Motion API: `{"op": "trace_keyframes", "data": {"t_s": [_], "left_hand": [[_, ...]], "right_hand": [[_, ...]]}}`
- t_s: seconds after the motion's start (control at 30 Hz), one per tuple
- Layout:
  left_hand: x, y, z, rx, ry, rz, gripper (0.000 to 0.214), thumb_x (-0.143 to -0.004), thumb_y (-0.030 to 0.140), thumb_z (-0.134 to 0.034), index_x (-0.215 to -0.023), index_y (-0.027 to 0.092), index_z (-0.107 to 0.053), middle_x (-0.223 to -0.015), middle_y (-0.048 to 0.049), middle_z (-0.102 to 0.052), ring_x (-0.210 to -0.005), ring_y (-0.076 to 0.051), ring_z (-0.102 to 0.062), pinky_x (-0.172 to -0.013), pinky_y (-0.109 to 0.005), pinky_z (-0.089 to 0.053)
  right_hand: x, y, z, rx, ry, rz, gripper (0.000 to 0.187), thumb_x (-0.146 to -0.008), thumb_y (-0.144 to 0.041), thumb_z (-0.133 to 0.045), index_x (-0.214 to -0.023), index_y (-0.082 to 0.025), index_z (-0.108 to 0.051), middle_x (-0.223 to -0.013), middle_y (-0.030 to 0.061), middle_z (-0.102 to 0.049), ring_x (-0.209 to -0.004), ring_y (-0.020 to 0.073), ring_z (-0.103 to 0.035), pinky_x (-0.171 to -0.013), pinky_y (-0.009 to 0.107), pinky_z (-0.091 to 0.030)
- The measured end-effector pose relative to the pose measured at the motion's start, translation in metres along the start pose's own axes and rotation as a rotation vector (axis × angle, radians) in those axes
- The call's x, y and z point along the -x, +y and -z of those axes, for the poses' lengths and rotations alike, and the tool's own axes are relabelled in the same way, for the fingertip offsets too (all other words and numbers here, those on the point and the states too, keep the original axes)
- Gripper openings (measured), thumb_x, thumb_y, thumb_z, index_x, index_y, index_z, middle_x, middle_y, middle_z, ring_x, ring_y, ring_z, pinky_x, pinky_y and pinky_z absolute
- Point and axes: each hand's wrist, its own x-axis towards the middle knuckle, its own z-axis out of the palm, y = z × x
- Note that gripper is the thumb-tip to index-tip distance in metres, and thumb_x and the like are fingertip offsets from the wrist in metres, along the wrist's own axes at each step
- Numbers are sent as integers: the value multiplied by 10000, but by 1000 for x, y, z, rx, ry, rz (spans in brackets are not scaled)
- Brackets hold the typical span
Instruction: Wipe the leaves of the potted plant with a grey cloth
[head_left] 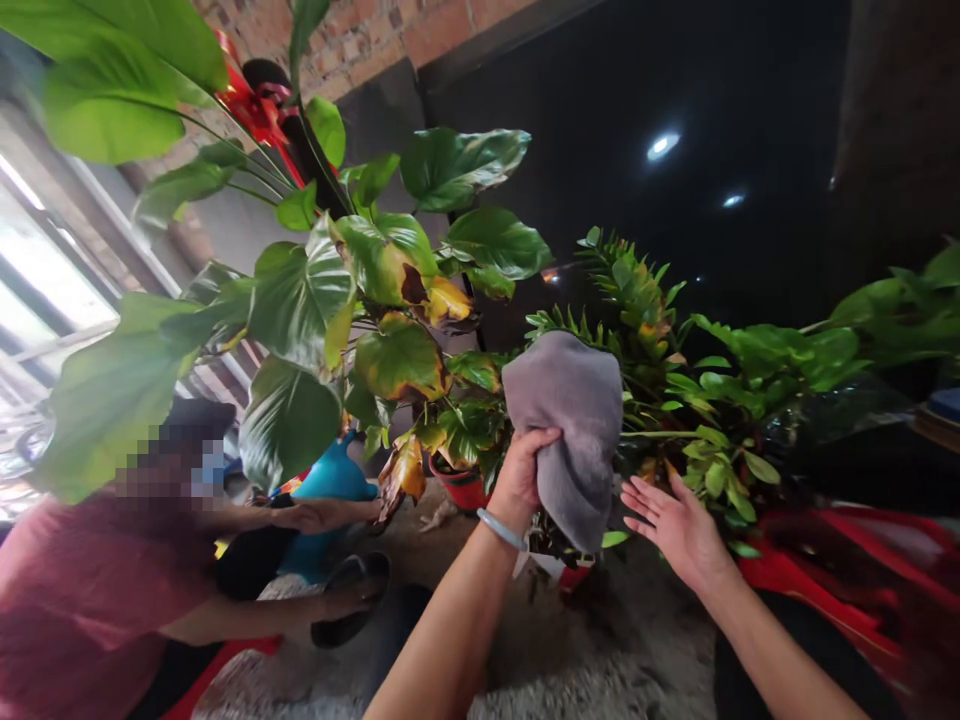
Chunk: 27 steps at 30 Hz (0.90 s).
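Observation:
A grey cloth [566, 420] hangs from my left hand [521, 475], its thumb pressed over the near side and the other fingers hidden behind the fabric. Just right of the cloth, my right hand [679, 525] is open, palm partly up and fingers spread, holding nothing. Green leaves of a low plant [716, 470] lie right beside those fingers. Behind the cloth rises a plant with small, dense leaves [634, 300]. To the left stands a tall broad-leaved plant [397, 355], some of its leaves yellow and brown at the edges.
At the left sits a person in a pink shirt [90, 590], close to a blue watering can [330, 490]. A red pot [461, 487] stands on the rough floor [592, 660]. Red plastic furniture [817, 580] is at the right, and a dark glossy panel [600, 130] stands behind.

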Motion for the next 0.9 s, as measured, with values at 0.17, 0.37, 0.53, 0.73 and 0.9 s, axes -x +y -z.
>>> {"op": "trace_keyframes", "data": {"t_s": [0.17,0.37,0.53,0.73,0.9], "left_hand": [[17,-55,32,-236,111,216,272,-409,140,-695,-680,162,-692,-585,-26,-686,-561,-199,-604,-627,-350,-495],[48,-54,55,-320,-33,338,246,-399,110,-642,-627,158,-720,-580,-19,-694,-554,-208,-608,-594,-339,-490],[13,4,20,-95,29,-6,330,-400,154,-734,-729,165,-708,-677,2,-709,-603,-166,-606,-661,-309,-505],[31,-48,46,-308,44,205,242,-392,160,-723,-634,174,-710,-570,-4,-681,-538,-180,-588,-575,-314,-481],[60,-45,78,-397,-147,314,227,-372,73,-719,-567,189,-725,-565,6,-705,-537,-185,-604,-576,-307,-489]], "right_hand": [[-6,2,8,26,38,-42,404,-818,-539,-536,-959,-200,-706,-938,148,-759,-980,305,-673,-713,392,-529],[-4,4,7,67,4,-55,380,-811,-490,-572,-1017,-202,-709,-909,127,-771,-876,292,-701,-666,373,-538],[3,1,-5,11,11,6,428,-854,-517,-485,-909,-168,-727,-993,165,-760,-990,295,-673,-758,397,-529],[2,0,-1,55,-22,-40,367,-844,-470,-520,-930,-189,-742,-897,136,-777,-919,298,-696,-750,409,-541],[-1,2,3,49,-69,-54,413,-850,-493,-504,-1023,-187,-720,-954,145,-771,-1003,302,-687,-839,425,-545]]}}
